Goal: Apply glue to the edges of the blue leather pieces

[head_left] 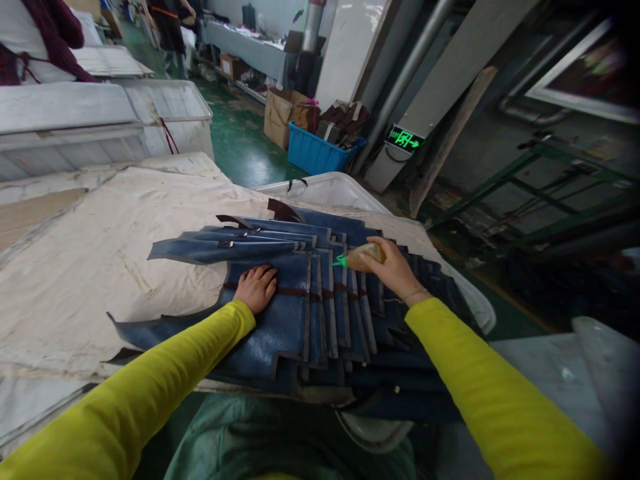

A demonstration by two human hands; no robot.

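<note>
Blue leather pieces (255,337) with dark edges lie fanned out in an overlapping stack before me. My left hand (257,288) rests flat on the top piece, fingers stretched and slightly apart. Gripped in my right hand (393,270) is a squeeze bottle (364,257) with a green nozzle and yellowish-brown contents. Its nozzle points left, over the overlapped grey edge strips of the pieces. Whether the tip touches them I cannot tell. A dark brown band (290,291) runs across the stack between my hands.
A pale cloth (165,207) covers the work surface. White plastic bins (185,110) stand at the back left. Beyond lie a blue crate (320,152) of brown pieces and a cardboard box (278,117). A green metal frame (530,180) is at right. People stand at the upper left.
</note>
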